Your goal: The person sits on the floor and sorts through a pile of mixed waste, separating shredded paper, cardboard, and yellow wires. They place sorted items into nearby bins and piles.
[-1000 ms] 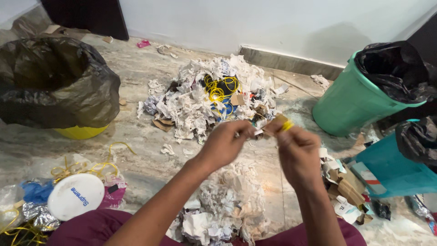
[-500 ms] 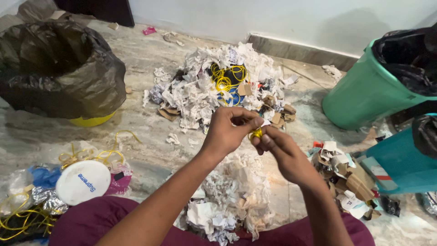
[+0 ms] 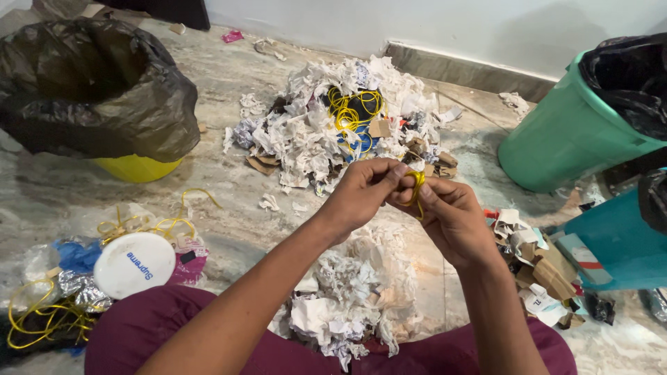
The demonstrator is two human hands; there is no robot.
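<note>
2 bins far: black-bagged yellow bin (image 3: 139,167) left, green bin (image 3: 556,139) right, paper heap (image 3: 333,125) between. Left hand (image 3: 358,194) and right hand (image 3: 451,219) meet near centre, fingers pinched shut on yellow strip (image 3: 417,184). Versus 1.0 s ago: hands closer together, strip now bunched.

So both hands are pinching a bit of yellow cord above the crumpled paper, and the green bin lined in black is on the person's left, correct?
Not quite. The head view shows the green bin on the person's right, not left. The rest holds: left hand and right hand pinch the yellow cord above the crumpled paper.
</note>
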